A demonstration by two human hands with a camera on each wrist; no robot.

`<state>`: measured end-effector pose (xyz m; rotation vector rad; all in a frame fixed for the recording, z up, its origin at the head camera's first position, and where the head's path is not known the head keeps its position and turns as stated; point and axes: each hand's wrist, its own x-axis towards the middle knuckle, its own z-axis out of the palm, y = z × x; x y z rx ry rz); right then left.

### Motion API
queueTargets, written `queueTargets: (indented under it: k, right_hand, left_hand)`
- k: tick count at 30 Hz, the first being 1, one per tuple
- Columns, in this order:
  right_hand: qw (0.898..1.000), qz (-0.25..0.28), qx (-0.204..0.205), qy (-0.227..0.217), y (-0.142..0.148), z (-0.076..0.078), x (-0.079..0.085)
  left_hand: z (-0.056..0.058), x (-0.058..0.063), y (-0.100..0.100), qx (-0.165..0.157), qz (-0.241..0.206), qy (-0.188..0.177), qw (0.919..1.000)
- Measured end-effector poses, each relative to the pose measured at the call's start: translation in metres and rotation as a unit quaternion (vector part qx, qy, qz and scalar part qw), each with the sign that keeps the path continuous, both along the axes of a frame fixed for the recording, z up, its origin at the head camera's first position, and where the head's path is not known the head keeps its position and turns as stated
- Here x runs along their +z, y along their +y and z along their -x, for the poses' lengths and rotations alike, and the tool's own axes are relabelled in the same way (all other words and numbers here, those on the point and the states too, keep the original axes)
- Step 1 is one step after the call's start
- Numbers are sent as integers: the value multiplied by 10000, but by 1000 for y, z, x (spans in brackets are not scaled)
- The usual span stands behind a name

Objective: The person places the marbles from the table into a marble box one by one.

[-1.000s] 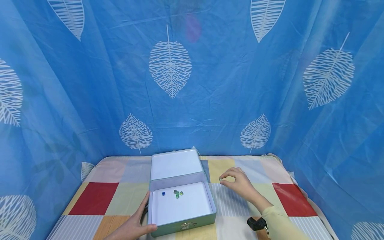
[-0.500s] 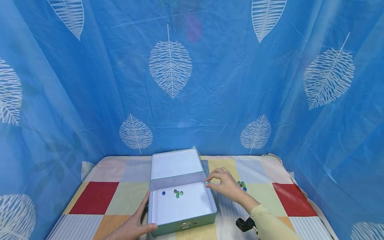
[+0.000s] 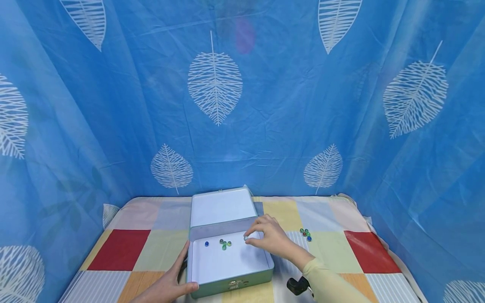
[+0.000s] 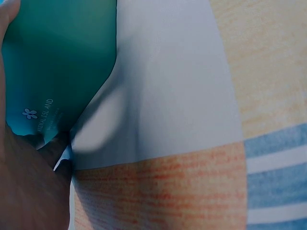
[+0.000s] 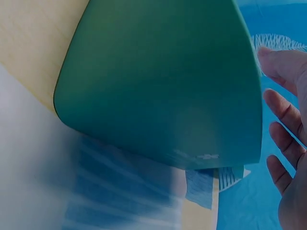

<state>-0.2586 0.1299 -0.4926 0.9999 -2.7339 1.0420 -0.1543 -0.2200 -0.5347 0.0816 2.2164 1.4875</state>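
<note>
A pale yellow sleeve (image 3: 333,283) accompanies a black wrist-worn device (image 3: 297,286).

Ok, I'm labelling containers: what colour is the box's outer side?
The box is teal-green outside, best seen in the right wrist view.

The left hand (image 3: 172,284) is at the box's (image 3: 251,278) near left corner, its thumb laid against the front and its other fingers stretched along the left wall. Its forearm slants in from the near left. The right hand (image 3: 270,237) is above the box's interior, palm downward, thumb and forefinger pinching a marble (image 3: 245,238), the remaining fingers (image 5: 286,111) spread apart. The right arm (image 3: 329,282), sleeved, reaches across the box's right wall.
</note>
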Motion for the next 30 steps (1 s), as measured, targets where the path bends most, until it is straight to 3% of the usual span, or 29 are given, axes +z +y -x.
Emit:
queueTargets:
  k: [9,30]
  right_hand:
    - [9994,-191,103,283,-9,-2,-3]
    - [9995,-265,36,168,-12,-4,-3]
  left_hand:
    - [1,-1,0,54,8,-78,10000]
    - [0,0,1,-12,-25,2,10000]
